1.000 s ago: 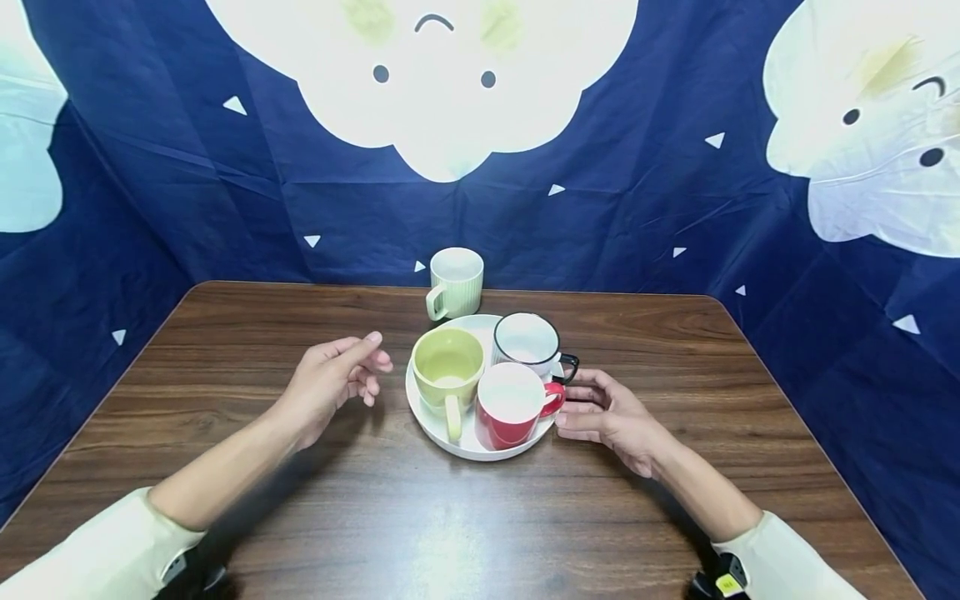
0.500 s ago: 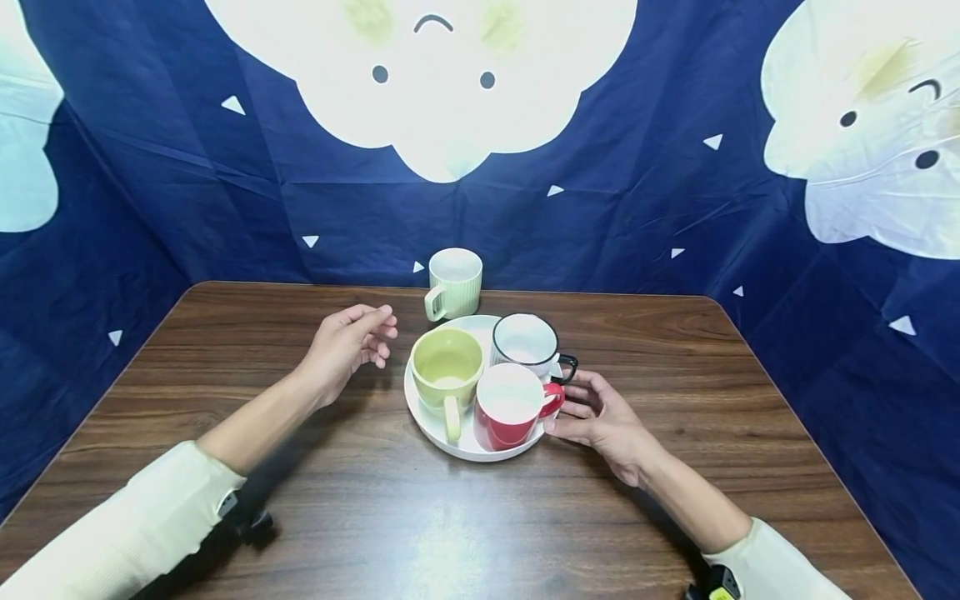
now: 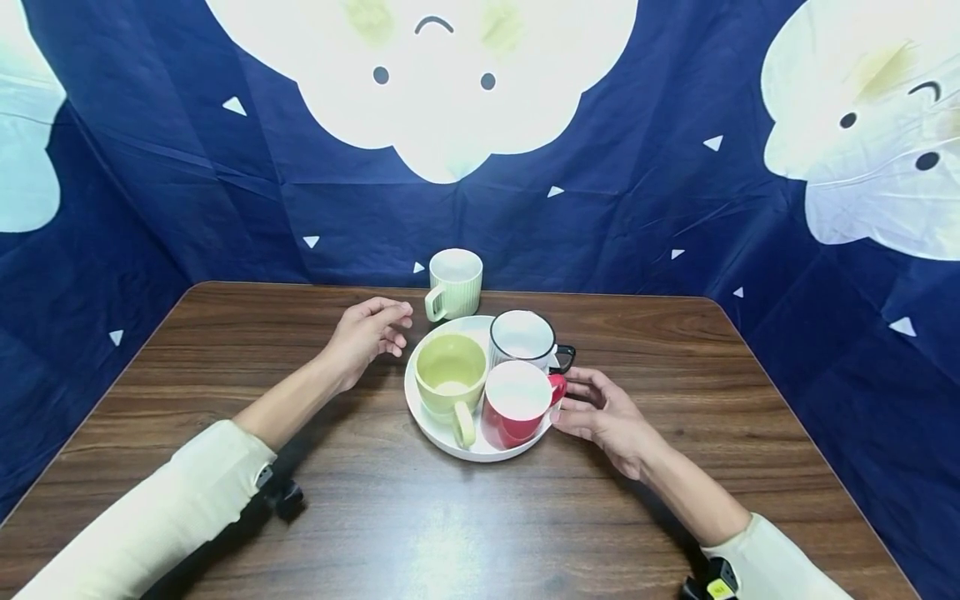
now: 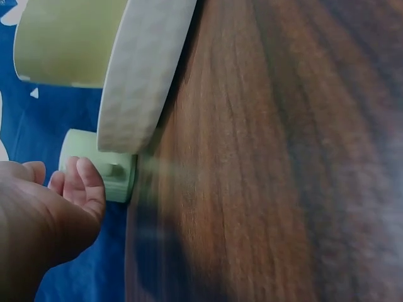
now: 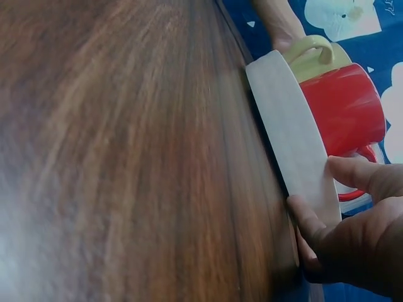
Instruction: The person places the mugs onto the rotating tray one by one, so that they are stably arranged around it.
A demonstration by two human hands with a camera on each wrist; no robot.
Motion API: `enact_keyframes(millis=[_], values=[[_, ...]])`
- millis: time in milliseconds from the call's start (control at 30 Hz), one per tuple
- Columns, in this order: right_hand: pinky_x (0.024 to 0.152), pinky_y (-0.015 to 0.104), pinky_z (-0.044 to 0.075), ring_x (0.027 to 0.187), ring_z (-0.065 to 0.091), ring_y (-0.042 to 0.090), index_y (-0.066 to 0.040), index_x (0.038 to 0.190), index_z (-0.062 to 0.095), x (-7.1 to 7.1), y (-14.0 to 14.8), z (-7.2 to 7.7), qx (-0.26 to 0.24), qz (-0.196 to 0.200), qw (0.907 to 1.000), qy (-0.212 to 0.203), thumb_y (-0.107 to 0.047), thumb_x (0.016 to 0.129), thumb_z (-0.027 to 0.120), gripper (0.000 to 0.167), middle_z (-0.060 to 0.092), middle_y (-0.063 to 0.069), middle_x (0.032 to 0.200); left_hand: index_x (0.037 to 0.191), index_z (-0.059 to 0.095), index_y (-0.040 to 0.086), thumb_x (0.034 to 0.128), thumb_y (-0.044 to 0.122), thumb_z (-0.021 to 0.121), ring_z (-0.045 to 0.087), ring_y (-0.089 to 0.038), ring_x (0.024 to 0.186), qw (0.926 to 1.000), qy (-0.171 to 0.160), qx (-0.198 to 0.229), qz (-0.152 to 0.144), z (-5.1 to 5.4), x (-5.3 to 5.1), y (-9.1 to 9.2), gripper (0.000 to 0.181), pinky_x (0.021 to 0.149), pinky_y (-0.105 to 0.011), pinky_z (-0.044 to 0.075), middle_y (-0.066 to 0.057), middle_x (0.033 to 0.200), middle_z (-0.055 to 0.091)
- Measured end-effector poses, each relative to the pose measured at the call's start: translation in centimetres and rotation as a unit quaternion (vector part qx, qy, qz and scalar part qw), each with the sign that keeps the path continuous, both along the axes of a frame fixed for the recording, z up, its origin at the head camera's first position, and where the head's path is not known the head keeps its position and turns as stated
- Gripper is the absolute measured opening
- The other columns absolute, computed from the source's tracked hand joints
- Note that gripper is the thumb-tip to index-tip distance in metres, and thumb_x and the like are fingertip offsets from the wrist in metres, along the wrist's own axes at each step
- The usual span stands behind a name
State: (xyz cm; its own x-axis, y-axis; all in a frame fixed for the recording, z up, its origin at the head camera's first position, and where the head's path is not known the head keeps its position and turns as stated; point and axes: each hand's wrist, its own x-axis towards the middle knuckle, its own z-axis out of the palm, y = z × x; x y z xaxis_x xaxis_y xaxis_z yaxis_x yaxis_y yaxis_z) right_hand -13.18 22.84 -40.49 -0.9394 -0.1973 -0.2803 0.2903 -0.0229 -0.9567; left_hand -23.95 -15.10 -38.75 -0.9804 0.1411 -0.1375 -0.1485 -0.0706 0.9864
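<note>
A round white tray [image 3: 429,435] with a raised rim carries a yellow-green cup [image 3: 438,392], a red mug [image 3: 517,421] with a white inside, and a white mug [image 3: 522,335] with a black rim and handle. My right hand [image 3: 603,421] grips the tray's right edge; in the right wrist view the thumb lies at the rim and the fingers against the outer wall [image 5: 296,145]. Behind the tray stands a pale green ribbed mug [image 3: 463,292], handle to the left. My left hand [image 3: 367,337] is just left of that handle, apart from it, fingers loosely bent, holding nothing.
The brown wooden table [image 3: 465,533] reaches all around the tray. The pale green mug is close to its back edge. A dark blue cloth [image 3: 360,217] printed with white clouds hangs behind and at both sides.
My left hand has moved right and away from me, towards the pale green mug. The tray has turned slightly counterclockwise with its cups, my right hand staying at its edge.
</note>
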Motion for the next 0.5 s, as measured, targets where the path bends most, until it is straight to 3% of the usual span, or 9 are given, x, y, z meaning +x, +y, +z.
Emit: enact_keyframes(millis=[267,500], values=[[0.104,0.034,0.067,0.114,0.073,0.015,0.009,0.161,0.039,-0.7,0.3,0.0,-0.008,0.002,0.9999,0.008,0.011,0.1,0.071,0.069,0.05,0.024,0.152,0.127,0.064,0.005,0.1156,0.02,0.064,0.066,-0.006,0.072,0.9998,-0.001,-0.013,-0.013,-0.3,-1.8,-0.1,0.019,0.067,-0.018,0.058,-0.001,0.112,0.068],[0.105,0.038,0.067,0.113,0.074,0.015,0.01,0.157,0.042,-1.3,0.6,0.0,-0.015,0.003,0.9997,0.019,0.011,0.104,0.066,0.059,0.055,0.019,0.145,0.131,0.064,0.004,0.1157,0.02,0.064,0.067,-0.007,0.072,0.9995,-0.008,-0.019,-0.024,-0.8,-2.6,0.3,0.022,0.067,-0.019,0.059,-0.004,0.116,0.066]])
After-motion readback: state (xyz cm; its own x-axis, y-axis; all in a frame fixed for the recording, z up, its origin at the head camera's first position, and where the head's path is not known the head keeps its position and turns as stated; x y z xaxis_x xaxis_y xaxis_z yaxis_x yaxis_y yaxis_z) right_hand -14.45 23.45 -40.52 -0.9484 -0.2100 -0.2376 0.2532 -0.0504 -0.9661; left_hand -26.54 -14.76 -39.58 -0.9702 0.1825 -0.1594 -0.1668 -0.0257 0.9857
